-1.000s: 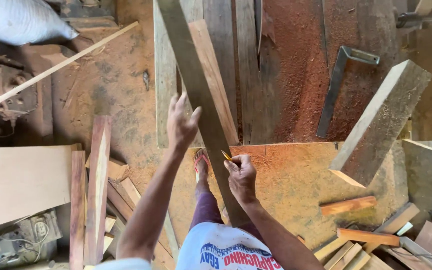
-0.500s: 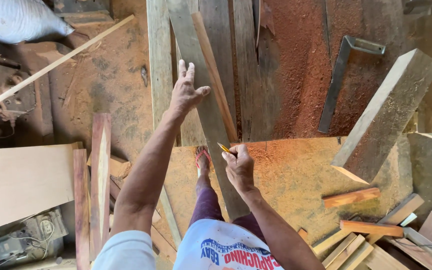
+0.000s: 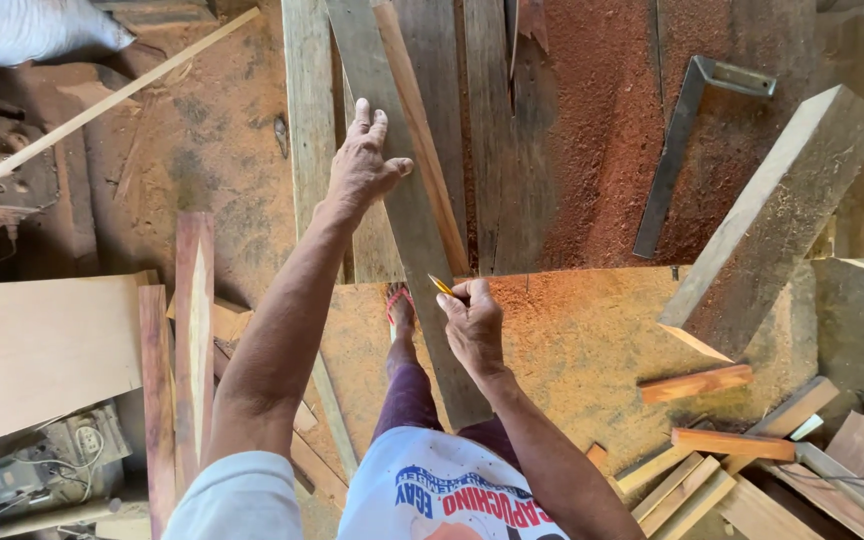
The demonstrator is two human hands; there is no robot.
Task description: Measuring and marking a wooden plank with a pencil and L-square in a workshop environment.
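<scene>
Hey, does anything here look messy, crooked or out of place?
Reddish sawdust lies heaped across the bench, half burying the metal square. The plank under the left hand sits diagonally across the straight boards. Offcuts lie scattered on the floor at right.

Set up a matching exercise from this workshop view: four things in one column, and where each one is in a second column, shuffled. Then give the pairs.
Things
1. left hand
2. right hand
3. metal square
4. thick wooden block

Places
A. lying on the red sawdust, upper right
B. pressed flat on the long grey plank
C. leaning at a slant at the right, beside the metal square
D. holding a yellow pencil at the plank's edge

Pairs: 1-B, 2-D, 3-A, 4-C
</scene>
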